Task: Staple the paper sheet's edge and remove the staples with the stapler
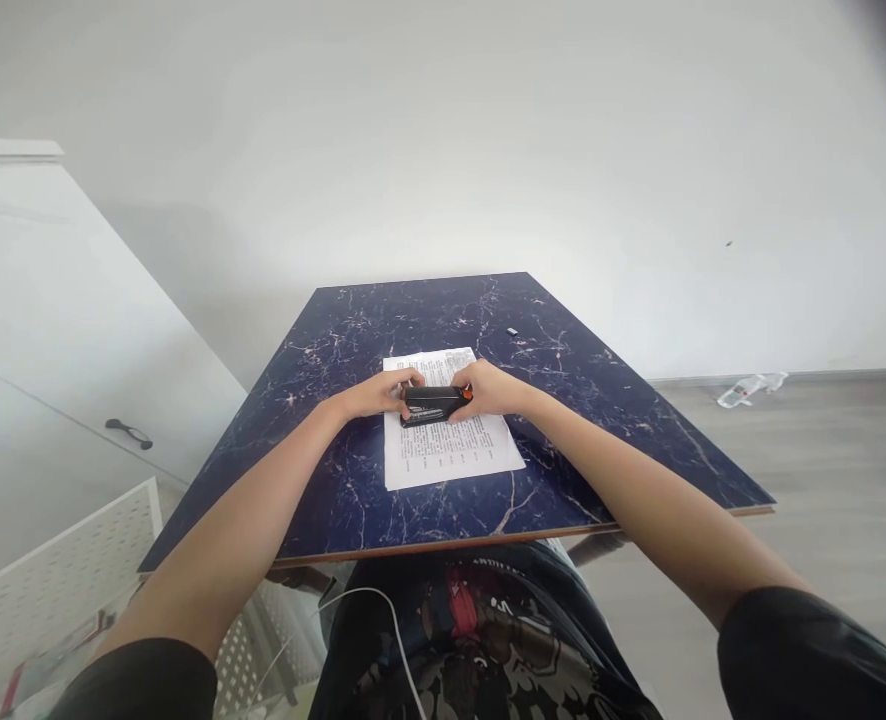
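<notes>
Clamping a black, oblong, orange-ended plastic device [428, 402] with left fingers [413, 376] and right fingers [461, 378]. Stretching lengthwise sideways between both, equally near.

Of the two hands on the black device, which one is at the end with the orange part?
The right hand, right beside the orange part. The left hand is at the opposite end of the black device, where no orange shows.

A dark blue, white-veined table [383, 315] carries printed sheets [452, 452] and a small pale piece [512, 332].
</notes>
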{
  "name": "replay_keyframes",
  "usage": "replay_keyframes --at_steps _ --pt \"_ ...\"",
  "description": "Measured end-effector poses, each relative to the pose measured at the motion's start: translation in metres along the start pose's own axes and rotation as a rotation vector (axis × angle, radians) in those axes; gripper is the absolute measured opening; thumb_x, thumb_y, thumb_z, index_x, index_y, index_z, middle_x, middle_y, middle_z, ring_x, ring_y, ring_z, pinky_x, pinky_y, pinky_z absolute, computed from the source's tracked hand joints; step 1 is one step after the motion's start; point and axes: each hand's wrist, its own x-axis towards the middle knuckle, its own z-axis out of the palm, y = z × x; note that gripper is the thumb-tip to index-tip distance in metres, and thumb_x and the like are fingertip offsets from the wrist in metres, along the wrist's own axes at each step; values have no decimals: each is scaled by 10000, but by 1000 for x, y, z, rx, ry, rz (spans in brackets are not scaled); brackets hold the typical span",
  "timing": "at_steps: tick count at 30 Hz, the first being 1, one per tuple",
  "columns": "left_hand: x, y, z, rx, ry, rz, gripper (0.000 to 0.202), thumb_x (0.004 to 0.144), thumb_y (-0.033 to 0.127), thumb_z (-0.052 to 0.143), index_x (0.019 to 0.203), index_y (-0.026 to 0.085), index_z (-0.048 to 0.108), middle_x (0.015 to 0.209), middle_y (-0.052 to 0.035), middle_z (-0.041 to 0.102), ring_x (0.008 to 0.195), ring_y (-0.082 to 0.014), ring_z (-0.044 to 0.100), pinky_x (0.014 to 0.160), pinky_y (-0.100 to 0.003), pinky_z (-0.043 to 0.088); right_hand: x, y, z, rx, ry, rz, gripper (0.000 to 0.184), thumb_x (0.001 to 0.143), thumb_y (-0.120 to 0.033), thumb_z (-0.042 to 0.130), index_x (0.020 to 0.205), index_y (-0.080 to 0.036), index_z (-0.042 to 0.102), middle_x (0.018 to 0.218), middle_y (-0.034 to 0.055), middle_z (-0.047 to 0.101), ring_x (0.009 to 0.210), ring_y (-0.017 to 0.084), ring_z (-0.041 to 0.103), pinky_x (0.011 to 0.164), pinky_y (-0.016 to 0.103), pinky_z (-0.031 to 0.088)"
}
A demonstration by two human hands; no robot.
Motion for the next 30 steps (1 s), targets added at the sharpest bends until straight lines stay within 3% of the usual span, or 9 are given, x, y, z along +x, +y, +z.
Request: replay_keyframes --at_steps 5,7,10,12,13,16,21,25,30 --pt "3 4 -8 10 -28 19 465 711 372 891 1134 228 763 1060 -62 736 902 -214 612 773 -320 420 2 -14 10 105 71 -87 324 782 -372 847 1044 -188 800 903 37 747 788 183 626 712 306 420" --pt "2 2 -13 9 33 22 376 773 424 834 1078 212 781 1021 -71 748 894 -222 634 791 -334 436 4 -23 14 107 91 -96 293 843 -371 806 1072 -189 788 922 42 759 790 185 642 722 312 430" --pt "0 -10 -17 200 422 -127 269 887 460 700 964 210 763 1010 -91 737 936 -253 651 893 -385 469 5 -28 10 108 113 -70 250 843 -343 808 1034 -184 781 919 43 764 796 191 656 730 324 447" --pt "0 -20 -16 376 670 -307 295 855 481 733 949 201 733 1050 -129 713 1034 -314 637 1000 -460 462 1 -22 -3 119 154 -23 259 829 -330 809 1042 -186 778 968 56 771 847 208 674 770 342 474" --pt "0 -25 -15 435 725 -388 338 809 493 779 952 192 721 1070 -153 697 1090 -355 621 1039 -504 449 -2 -16 -11 119 177 12 271 829 -329 799 1059 -186 777 997 65 773 872 218 682 792 355 487" --pt "3 -36 -11 477 716 -498 412 684 469 885 910 183 692 1046 -174 661 1147 -425 596 1063 -568 442 -13 9 -37 71 251 141 315 826 -333 769 1102 -181 781 1056 92 776 927 249 695 850 400 513" --pt "10 -37 -7 306 668 -404 227 716 274 837 739 210 621 864 -95 636 964 -333 652 1005 -499 488 -27 51 -63 -89 336 327 360 768 -340 770 1081 -168 807 1001 111 776 925 287 690 848 434 511" --pt "12 -33 -7 222 685 -363 107 841 238 705 869 212 605 913 -78 702 896 -272 682 914 -429 525 -32 69 -70 -143 282 415 396 727 -350 777 1069 -153 816 976 126 766 932 308 685 806 430 509" --pt "15 -29 1 -153 788 -269 110 942 282 589 1014 225 530 859 -35 729 741 -217 698 730 -345 543 -35 74 -73 -84 208 413 377 705 -328 775 1044 -167 808 964 90 775 926 296 699 818 405 507"
